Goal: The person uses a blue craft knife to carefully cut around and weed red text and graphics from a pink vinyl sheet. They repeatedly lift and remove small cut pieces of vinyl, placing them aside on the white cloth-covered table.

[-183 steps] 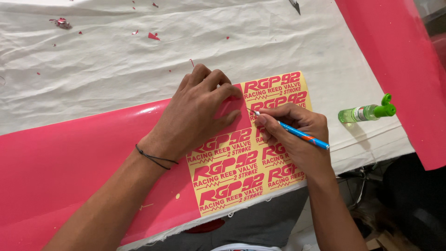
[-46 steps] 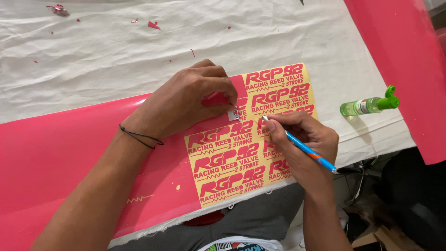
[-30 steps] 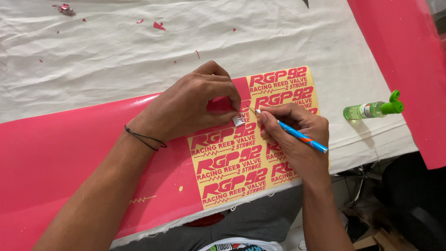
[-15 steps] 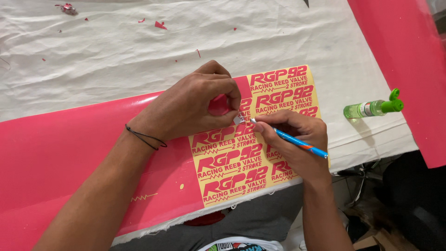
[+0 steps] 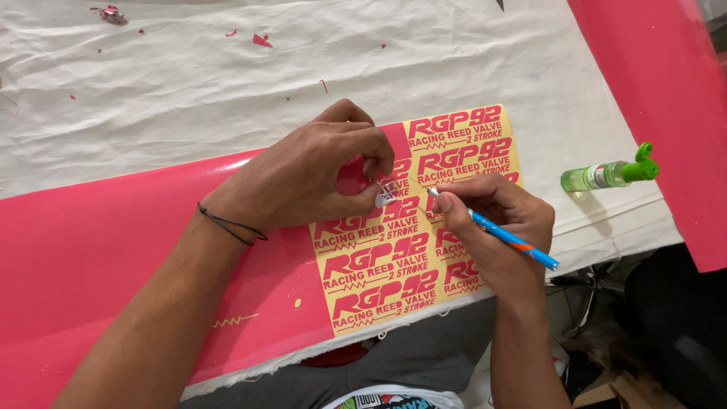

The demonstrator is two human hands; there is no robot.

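A single head-worn camera is looking steeply down from above and just behind the person's forearms, sitting close to the work so the left hand (image 5: 310, 178) and right hand (image 5: 492, 227) are filling the middle of the frame. It is facing away from the body across the white cloth (image 5: 227, 83), with the person's lap showing along the bottom edge. No second view is sharing the scene.
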